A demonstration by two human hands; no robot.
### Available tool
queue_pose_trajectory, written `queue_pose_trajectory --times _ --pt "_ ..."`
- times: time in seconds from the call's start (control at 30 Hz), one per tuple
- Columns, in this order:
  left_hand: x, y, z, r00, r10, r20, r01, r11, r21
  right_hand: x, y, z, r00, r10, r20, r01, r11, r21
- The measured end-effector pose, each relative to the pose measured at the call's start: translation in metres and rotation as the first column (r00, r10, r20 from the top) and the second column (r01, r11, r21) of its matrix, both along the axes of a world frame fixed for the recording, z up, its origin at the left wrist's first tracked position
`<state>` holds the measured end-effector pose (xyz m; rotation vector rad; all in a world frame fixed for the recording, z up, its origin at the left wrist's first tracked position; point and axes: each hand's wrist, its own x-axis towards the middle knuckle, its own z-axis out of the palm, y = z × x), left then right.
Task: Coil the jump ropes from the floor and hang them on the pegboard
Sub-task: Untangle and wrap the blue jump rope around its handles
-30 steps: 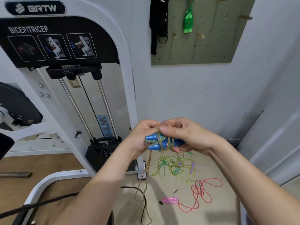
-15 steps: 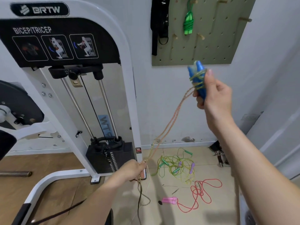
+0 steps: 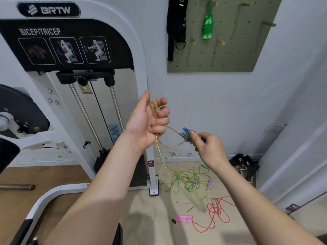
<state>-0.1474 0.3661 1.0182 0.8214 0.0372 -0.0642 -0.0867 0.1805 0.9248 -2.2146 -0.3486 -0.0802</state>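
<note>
The right hand [image 3: 210, 149] covers most of the blue handles [image 3: 185, 132], so only their tips show. The rope [image 3: 174, 129] disappears inside the left hand [image 3: 146, 122], where its turns cannot be counted, and below that fist it blurs toward the floor [image 3: 138, 206]. The top edge cuts off the pegboard [image 3: 230, 55] and the strap [image 3: 177, 20], the ropes in the green-yellow tangle [image 3: 191, 181] cannot be told apart, and the dark speck [image 3: 173, 221] by the pink handles [image 3: 184, 218] is too small to name.

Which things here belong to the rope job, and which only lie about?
Job: blue-handled rope in left hand and right hand; tangled ropes and red rope on floor; pegboard with green rope.
Lying about: weight machine; black strap; metal bar.
</note>
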Motion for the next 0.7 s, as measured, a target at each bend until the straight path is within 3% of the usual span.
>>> queue_pose_trajectory --times 0.1,0.17,0.2,0.23,0.27,0.3,0.33,0.37,0.4,0.43,0.47,0.5,0.53,0.57,0.6,0.7 --pt "0.003 0.005 -0.003 0.982 0.171 -0.074 -0.131 0.918 0.375 -0.003 -0.002 0.010 0.987 -0.020 -0.157 0.061 0.964 0.259" --pt "0.001 0.009 -0.022 0.966 0.226 -0.129 -0.088 0.751 0.655 -0.006 -0.004 0.021 0.943 0.080 -0.322 0.089 0.874 0.478" --pt "-0.003 0.011 -0.033 0.962 0.214 -0.171 0.008 0.604 0.797 -0.007 -0.005 0.026 0.913 0.151 -0.379 0.087 0.835 0.543" --pt "-0.007 0.013 -0.044 0.954 0.197 -0.225 0.138 0.379 0.915 -0.009 -0.007 0.030 0.884 0.221 -0.413 0.071 0.809 0.584" --pt "-0.011 0.017 -0.058 0.940 0.208 -0.272 0.264 0.064 0.962 -0.011 -0.008 0.034 0.854 0.289 -0.432 0.047 0.785 0.618" --pt "-0.015 0.020 -0.070 0.928 0.237 -0.287 0.348 -0.277 0.896 -0.013 -0.009 0.037 0.825 0.350 -0.444 0.027 0.760 0.650" --pt "-0.019 0.022 -0.078 0.933 0.266 -0.243 0.348 -0.494 0.796 -0.015 -0.009 0.040 0.794 0.402 -0.456 0.020 0.733 0.680" --pt "-0.022 0.019 -0.082 0.953 0.260 -0.155 0.274 -0.526 0.805 -0.017 -0.008 0.044 0.764 0.444 -0.468 0.020 0.709 0.705" --pt "-0.023 0.013 -0.082 0.979 0.189 -0.071 0.146 -0.422 0.895 -0.018 -0.008 0.047 0.737 0.477 -0.479 0.026 0.688 0.725" --pt "-0.022 0.007 -0.081 0.996 0.093 -0.012 0.025 -0.146 0.989 -0.020 -0.006 0.050 0.712 0.503 -0.490 0.033 0.674 0.738" --pt "-0.021 -0.001 -0.075 0.999 -0.006 0.032 -0.029 0.229 0.973 -0.022 -0.005 0.052 0.688 0.525 -0.502 0.039 0.663 0.748" --pt "-0.022 -0.011 -0.067 0.991 -0.116 0.066 0.010 0.557 0.831 -0.024 -0.002 0.054 0.665 0.546 -0.509 0.045 0.652 0.757" --pt "-0.019 -0.019 -0.063 0.978 -0.189 0.092 0.083 0.749 0.658 -0.027 0.000 0.056 0.647 0.566 -0.511 0.053 0.635 0.771" --pt "-0.018 -0.027 -0.058 0.970 -0.223 0.094 0.141 0.837 0.528 -0.028 0.002 0.058 0.635 0.584 -0.506 0.064 0.613 0.787" --pt "-0.017 -0.032 -0.055 0.967 -0.238 0.095 0.167 0.866 0.471 -0.029 0.003 0.059 0.630 0.591 -0.504 0.082 0.595 0.800" --pt "-0.015 -0.039 -0.056 0.985 -0.154 0.080 0.066 0.759 0.648 -0.026 0.000 0.062 0.645 0.546 -0.535 0.169 0.582 0.796"
